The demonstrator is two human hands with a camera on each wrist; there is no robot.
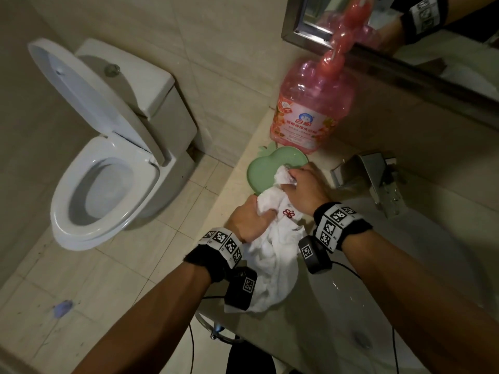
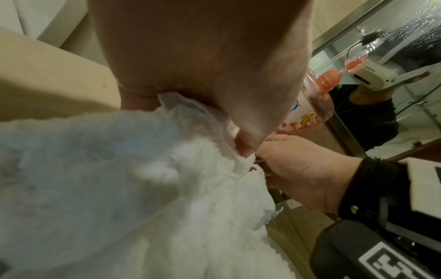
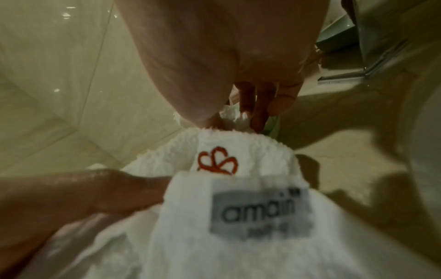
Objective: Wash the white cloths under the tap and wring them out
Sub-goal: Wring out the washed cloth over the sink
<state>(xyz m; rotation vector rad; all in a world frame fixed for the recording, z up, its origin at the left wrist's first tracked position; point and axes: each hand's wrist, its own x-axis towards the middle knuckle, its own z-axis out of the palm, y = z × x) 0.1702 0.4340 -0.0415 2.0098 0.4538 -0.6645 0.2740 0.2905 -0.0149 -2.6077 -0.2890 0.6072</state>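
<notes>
White terry cloth (image 1: 272,255) lying bunched on the beige counter (image 1: 235,190) at the left rim of the basin (image 1: 378,279), trailing down over the counter's front edge, with a red flower emblem (image 1: 289,213) and a grey label (image 3: 259,207) showing between the wrists. Being gripped at both ends: left hand (image 1: 247,221) curling round a fold near the middle, right hand (image 1: 302,188) pinching the upper end, bunching it over the near lip of a green apple-shaped dish (image 1: 266,168). Looking, as a judgement, like handling between wash and wring, or setting down after wringing; no twist visible in the fabric, wetness not possible to tell. Sitting well off to the right, a steel tap (image 1: 375,176), with no water seen running and the basin looking mostly dry apart from a few drops. Showing only one cloth clearly, so how many remain cannot be told. Probably leaving most of the work still ahead: carrying the cloth under the spout, rinsing, then twisting out. Standing behind the dish against the wall, a pink detergent bottle (image 1: 310,114) below the mirror (image 1: 405,31). Standing open on the tiled floor to the left, a toilet (image 1: 108,157).
</notes>
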